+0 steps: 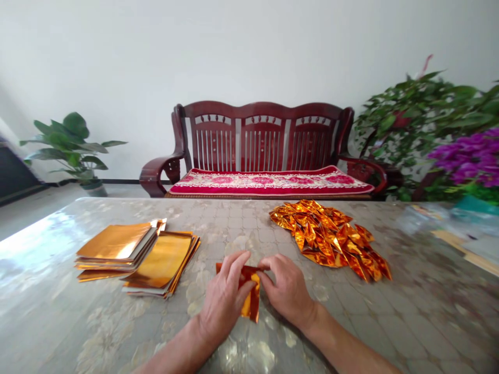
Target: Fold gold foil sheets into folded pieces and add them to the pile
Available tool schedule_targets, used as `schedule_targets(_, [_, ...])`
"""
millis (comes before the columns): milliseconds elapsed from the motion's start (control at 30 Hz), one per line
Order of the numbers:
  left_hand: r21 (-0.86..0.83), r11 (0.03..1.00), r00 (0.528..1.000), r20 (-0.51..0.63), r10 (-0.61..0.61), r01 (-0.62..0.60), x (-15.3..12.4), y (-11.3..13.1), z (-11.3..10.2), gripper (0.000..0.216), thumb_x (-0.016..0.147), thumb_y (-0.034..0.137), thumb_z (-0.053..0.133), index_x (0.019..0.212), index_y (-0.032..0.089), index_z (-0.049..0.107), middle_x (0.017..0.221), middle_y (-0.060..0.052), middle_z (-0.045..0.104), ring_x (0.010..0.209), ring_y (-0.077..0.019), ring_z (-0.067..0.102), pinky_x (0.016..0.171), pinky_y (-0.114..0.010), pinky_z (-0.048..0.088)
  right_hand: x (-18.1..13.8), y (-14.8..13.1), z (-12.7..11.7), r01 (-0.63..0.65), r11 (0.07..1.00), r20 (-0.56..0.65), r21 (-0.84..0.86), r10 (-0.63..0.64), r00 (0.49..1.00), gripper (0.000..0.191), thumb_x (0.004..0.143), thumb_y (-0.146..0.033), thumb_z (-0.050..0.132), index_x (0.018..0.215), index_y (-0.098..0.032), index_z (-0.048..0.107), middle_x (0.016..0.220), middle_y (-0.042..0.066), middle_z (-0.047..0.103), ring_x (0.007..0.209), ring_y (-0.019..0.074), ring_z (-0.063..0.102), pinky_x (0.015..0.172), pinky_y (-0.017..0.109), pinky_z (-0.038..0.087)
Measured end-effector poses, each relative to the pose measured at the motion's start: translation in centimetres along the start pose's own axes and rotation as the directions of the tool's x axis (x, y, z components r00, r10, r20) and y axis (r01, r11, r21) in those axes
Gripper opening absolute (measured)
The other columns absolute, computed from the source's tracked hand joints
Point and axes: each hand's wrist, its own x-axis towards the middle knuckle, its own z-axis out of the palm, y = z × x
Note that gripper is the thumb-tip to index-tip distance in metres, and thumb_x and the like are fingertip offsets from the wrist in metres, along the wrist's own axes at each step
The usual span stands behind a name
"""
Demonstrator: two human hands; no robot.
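Note:
A sheet of shiny orange-gold foil paper (254, 298) is between my hands above the near middle of the table, with an edge folded over along its far side. My left hand (226, 285) grips it from the left, thumb on the near face and fingers over the far edge. At the sheet's upper right corner, my right hand (287, 288) pinches the foil between thumb and forefinger. Part of the sheet is hidden behind the left fingers. Two stacks of flat foil sheets, a left one (115, 241) and a right one (163, 259), lie to the left.
A heap of folded foil pieces (327, 234) lies right of my hands on the patterned table (222, 218). Clear plastic and papers (463, 223) sit at the right edge, near purple flowers (468, 156). Beyond the table stand a wooden bench (263, 135) and a potted plant (76, 145).

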Motion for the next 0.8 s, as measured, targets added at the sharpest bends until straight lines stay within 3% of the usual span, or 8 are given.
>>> schedule_targets(100, [-0.055,0.998,1.000,0.007,0.012,-0.012,0.2,-0.4,0.0,0.040,0.087,0.008,0.054,0.123,0.026,0.056,0.105,-0.002,0.065,0.092,-0.0154,0.065,0.081,-0.026,0.053,-0.2,-1.0,-0.2,0.137,0.989,-0.035,0.053,-0.135,0.990,0.008,0.092,-0.016,0.056,0.093,-0.023,0.060,0.080,0.000,0.066,0.076,0.0170,0.059,0.072,0.029,0.044])
schedule_targets(233, [-0.186,0.982,0.996,-0.087,-0.026,0.010,0.8,-0.5,-0.4,0.015,0.087,0.011,0.057,0.089,0.023,0.066,0.082,0.001,0.064,0.078,-0.0132,0.062,0.072,-0.022,0.049,-0.3,-1.5,-0.3,0.047,0.988,-0.008,0.144,-0.046,0.999,0.030,0.085,-0.023,0.069,0.112,-0.022,0.056,0.097,0.003,0.068,0.088,0.0188,0.062,0.080,0.031,0.048])
schedule_targets(333, [-0.278,0.960,0.970,-0.219,-0.106,0.042,1.1,-0.6,-0.6,0.009,0.086,0.013,0.060,0.083,0.021,0.063,0.081,0.001,0.063,0.076,-0.0133,0.061,0.071,-0.022,0.049,-0.2,-1.3,-0.4,-0.009,0.999,0.019,0.049,0.008,1.000,0.049,0.073,-0.028,0.079,0.116,-0.020,0.056,0.103,0.006,0.067,0.092,0.0235,0.061,0.082,0.036,0.049])
schedule_targets(500, [-0.415,0.909,0.966,-0.247,-0.074,-0.036,0.5,-1.0,-0.5,0.009,0.087,0.012,0.058,0.085,0.021,0.057,0.093,-0.001,0.065,0.090,-0.0149,0.063,0.080,-0.025,0.051,-0.1,-0.2,-1.3,0.147,0.988,-0.063,-0.046,-0.150,0.987,0.017,0.088,-0.013,0.061,0.100,-0.023,0.066,0.091,0.004,0.070,0.088,0.0219,0.059,0.079,0.036,0.046])
schedule_targets(667, [-0.198,0.967,0.976,-0.179,0.124,-0.159,0.4,-1.5,-0.8,0.018,0.085,0.005,0.056,0.092,0.022,0.058,0.104,-0.004,0.065,0.096,-0.0158,0.063,0.084,-0.027,0.050,0.0,1.1,-2.1,0.259,0.952,-0.137,-0.163,-0.281,0.950,0.026,0.091,-0.006,0.054,0.100,-0.025,0.070,0.091,0.002,0.072,0.088,0.0209,0.055,0.077,0.035,0.043])
schedule_targets(800, [0.029,0.972,0.972,-0.026,0.235,-0.234,0.8,-1.9,-1.2,0.016,0.092,0.014,0.055,0.099,0.024,0.065,0.101,-0.003,0.067,0.091,-0.0161,0.063,0.081,-0.027,0.050,0.0,1.7,-1.8,0.240,0.946,-0.055,-0.219,-0.257,0.965,0.026,0.091,-0.006,0.055,0.098,-0.025,0.071,0.090,0.002,0.071,0.086,0.0204,0.053,0.075,0.033,0.041])
